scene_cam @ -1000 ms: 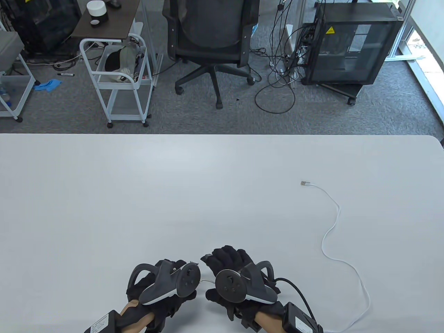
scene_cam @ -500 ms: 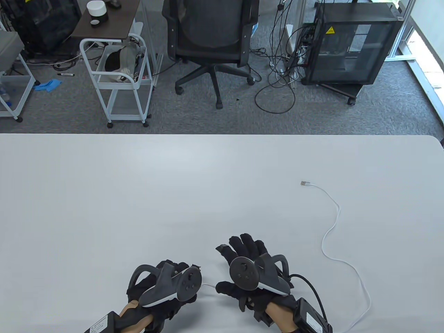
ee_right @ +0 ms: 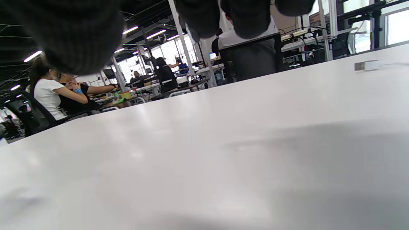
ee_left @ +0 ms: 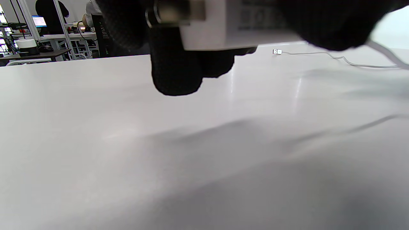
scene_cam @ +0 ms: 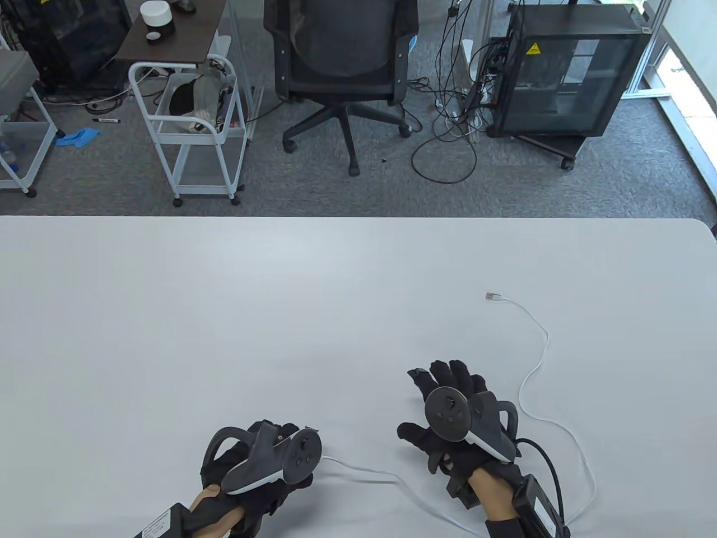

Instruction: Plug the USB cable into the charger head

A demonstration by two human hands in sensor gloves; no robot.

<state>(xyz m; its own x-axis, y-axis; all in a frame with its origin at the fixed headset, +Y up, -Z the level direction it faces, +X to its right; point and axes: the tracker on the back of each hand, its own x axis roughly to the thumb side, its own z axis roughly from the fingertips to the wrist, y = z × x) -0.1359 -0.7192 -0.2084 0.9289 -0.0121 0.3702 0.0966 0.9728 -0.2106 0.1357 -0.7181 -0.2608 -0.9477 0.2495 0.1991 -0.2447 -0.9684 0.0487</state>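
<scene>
Left hand [scene_cam: 263, 465] grips the white boxy charger head [ee_left: 233, 25], seen only by the left wrist view. Right hand [scene_cam: 454, 426] hovers spread, holding nothing. Thin white USB cable [scene_cam: 535, 370] snakes across the white table [scene_cam: 224, 308], its free plug [scene_cam: 493, 296] lying far off.

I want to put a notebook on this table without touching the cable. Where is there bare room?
The table is bare across its left half and far centre, beyond the left hand. The right side is crowded: the USB cable snakes from its plug past the right hand to the near edge.
</scene>
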